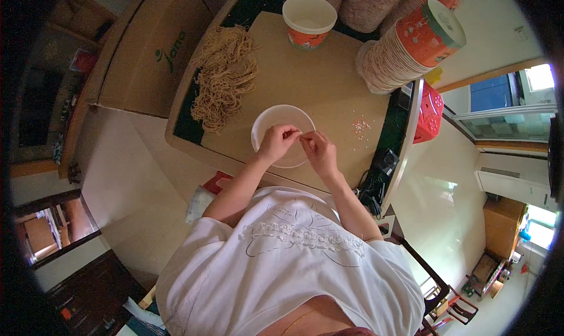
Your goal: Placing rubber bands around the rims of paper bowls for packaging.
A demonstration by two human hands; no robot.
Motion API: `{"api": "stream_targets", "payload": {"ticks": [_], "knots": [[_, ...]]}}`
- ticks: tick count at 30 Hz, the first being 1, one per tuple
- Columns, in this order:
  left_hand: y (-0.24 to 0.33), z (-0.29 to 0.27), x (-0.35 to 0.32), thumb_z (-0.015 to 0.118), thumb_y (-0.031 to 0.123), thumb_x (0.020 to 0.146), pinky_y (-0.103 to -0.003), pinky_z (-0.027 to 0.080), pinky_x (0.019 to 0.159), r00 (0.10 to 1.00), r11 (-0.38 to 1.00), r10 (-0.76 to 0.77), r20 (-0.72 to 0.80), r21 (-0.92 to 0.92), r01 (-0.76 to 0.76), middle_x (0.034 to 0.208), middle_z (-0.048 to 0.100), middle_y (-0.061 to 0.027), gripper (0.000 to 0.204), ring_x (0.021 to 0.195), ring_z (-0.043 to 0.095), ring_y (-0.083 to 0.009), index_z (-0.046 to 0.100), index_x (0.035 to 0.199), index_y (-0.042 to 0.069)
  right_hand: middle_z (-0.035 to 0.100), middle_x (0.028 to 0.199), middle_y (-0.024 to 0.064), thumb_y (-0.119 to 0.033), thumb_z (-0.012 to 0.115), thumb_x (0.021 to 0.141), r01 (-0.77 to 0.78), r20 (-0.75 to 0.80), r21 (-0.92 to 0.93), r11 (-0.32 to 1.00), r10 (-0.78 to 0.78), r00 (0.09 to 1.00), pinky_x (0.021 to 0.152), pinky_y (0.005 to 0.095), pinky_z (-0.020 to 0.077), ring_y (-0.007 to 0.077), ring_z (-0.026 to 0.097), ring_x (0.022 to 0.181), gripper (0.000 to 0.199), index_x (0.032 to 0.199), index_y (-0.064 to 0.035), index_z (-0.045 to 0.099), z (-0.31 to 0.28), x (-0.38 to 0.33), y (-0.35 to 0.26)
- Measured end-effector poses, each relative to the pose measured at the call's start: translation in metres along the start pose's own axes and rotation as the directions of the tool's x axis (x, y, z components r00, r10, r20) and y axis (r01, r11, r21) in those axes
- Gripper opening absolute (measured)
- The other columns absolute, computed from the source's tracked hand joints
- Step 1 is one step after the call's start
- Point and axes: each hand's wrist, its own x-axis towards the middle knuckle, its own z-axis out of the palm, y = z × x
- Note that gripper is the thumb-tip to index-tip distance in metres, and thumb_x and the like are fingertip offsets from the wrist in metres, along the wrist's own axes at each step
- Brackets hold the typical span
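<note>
The fingertips of both hands are brought together over a white bowl (283,135), at about its middle. On the left hand (276,143) the thumb and forefinger are pressed together, apparently pinching something very small; what is pinched cannot be made out. The right hand (319,153) is held just beside it, its fingertips likewise closed toward the same point, so that the two hands nearly touch. Whether one item is shared between them or each holds its own cannot be told.

The bowl is set on a brown board (329,89) near its front edge, directly before the person. Its visible interior appears bare, though part is hidden by the hands. To the right of the bowl, apart from it, a scatter of small pale pink and white bits (361,127) is seen on the board. At the board's left end a heap of dry noodles (223,77) is laid out. At the far edge an open paper cup (309,21), white inside and orange outside, stands upright. Tilted stacks of similar cups (405,51) are ranged along the back and right.

As judged from this layout, the work is at an early stage: nothing is visible in the bowl, the noodles are still heaped, and many cups remain stacked.
</note>
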Motion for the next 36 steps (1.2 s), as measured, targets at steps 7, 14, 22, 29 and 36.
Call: {"api": "stream_targets", "payload": {"ticks": [7,14,22,29,36], "knots": [[0.013,-0.001,-0.001,0.062,0.015,0.084,-0.029,0.045,0.054,0.999,0.999,-0.008,-0.046,0.044,0.010,0.066,0.062,-0.0104,0.015,0.056,0.056,-0.0145,0.062,0.079,0.001,0.063,0.081,0.0110,-0.013,0.064,0.081,-0.020,0.003,-0.039,0.999,0.021,1.000,0.057,0.0358,0.0484,0.0283,0.062,0.069,0.008,0.086,-0.0069,0.062,0.001,0.002,-0.003],[0.020,-0.007,-0.002,0.058,0.017,0.087,-0.026,0.043,0.057,0.981,0.979,-0.192,0.040,0.074,0.189,0.067,0.062,-0.0063,0.018,0.061,0.055,-0.0095,0.063,0.085,0.000,0.063,0.074,0.0122,-0.017,0.062,0.083,-0.075,-0.004,-0.137,0.988,0.076,0.997,0.052,0.0382,0.0469,0.0321,0.061,0.063,0.007,0.086,-0.0111,0.063,-0.001,0.002,-0.014],[0.010,0.002,-0.002,0.062,0.013,0.083,-0.030,0.046,0.056,0.988,0.995,0.095,-0.119,-0.028,-0.099,0.068,0.061,-0.0118,0.012,0.060,0.060,-0.0171,0.062,0.081,0.001,0.061,0.072,0.0159,-0.019,0.062,0.082,-0.078,0.008,-0.149,0.986,0.080,0.997,0.052,0.0400,0.0464,0.0342,0.061,0.063,0.010,0.089,-0.0116,0.064,0.001,0.001,-0.009],[0.022,0.012,-0.005,0.060,0.008,0.082,-0.034,0.045,0.055,0.961,0.998,0.038,-0.272,0.059,-0.022,0.068,0.058,-0.0113,0.012,0.059,0.057,-0.0240,0.054,0.074,0.002,0.056,0.062,0.0147,-0.009,0.060,0.084,0.105,-0.077,-0.115,0.988,-0.114,0.991,0.047,0.0296,0.0426,0.0171,0.052,0.047,0.005,0.087,-0.0066,0.062,0.012,-0.003,0.013],[0.017,0.020,0.001,0.062,0.009,0.082,-0.033,0.044,0.054,0.941,0.990,0.106,-0.321,0.122,-0.070,0.068,0.058,-0.0110,0.010,0.058,0.057,-0.0228,0.055,0.078,0.002,0.054,0.061,0.0137,-0.009,0.058,0.086,0.011,-0.096,-0.041,0.999,-0.015,0.995,0.048,0.0289,0.0416,0.0163,0.048,0.048,0.005,0.088,-0.0055,0.060,0.008,-0.004,-0.001]]}}
